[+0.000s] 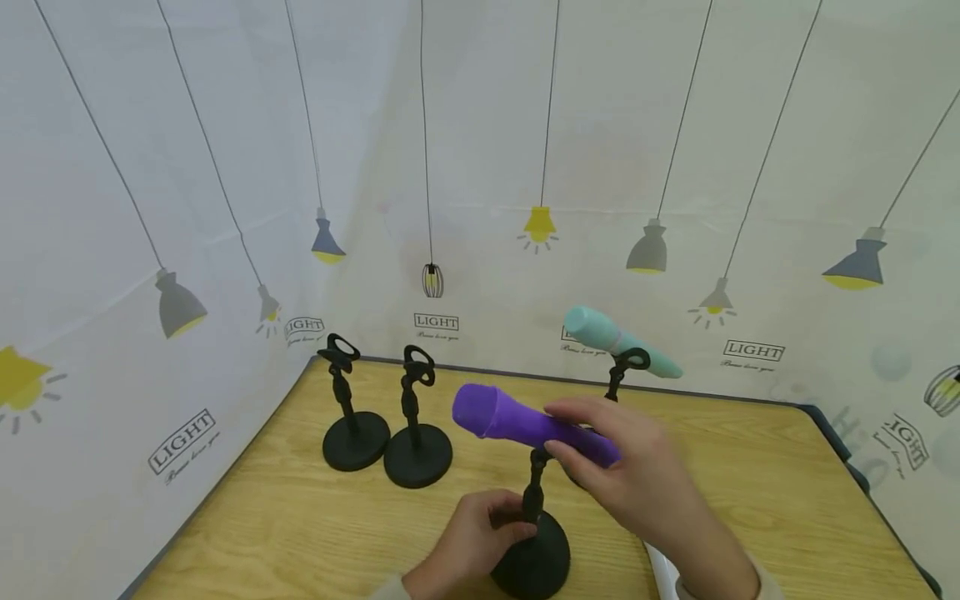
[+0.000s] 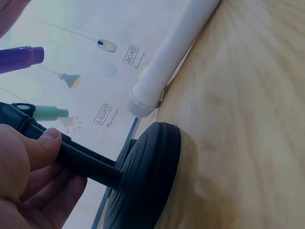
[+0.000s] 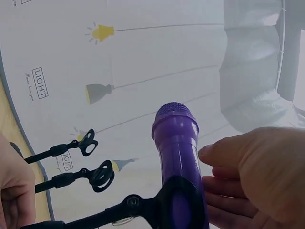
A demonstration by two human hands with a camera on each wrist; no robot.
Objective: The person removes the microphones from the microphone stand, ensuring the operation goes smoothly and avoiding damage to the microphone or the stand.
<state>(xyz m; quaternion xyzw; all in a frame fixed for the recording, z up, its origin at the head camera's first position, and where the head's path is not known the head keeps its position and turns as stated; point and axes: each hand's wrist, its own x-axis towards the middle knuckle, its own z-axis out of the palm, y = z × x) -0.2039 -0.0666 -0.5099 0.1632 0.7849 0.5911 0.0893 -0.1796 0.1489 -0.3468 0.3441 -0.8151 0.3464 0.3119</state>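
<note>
While left hand [image 1: 474, 535] grips stand [image 1: 536, 560], purple microphone [image 1: 525, 423] gleams; mesh-topped.

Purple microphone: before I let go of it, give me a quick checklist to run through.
1. Left hand gripping the stand pole: ok.
2. Right hand holding the purple microphone: ok.
3. Microphone body inside the clip: ok, the ring goes around it.
4. Clip tight enough to hold alone: cannot tell.
5. Teal microphone in its own clip: ok.
6. White cylinder on a stand: not ok, it lies on the tabletop.
</note>
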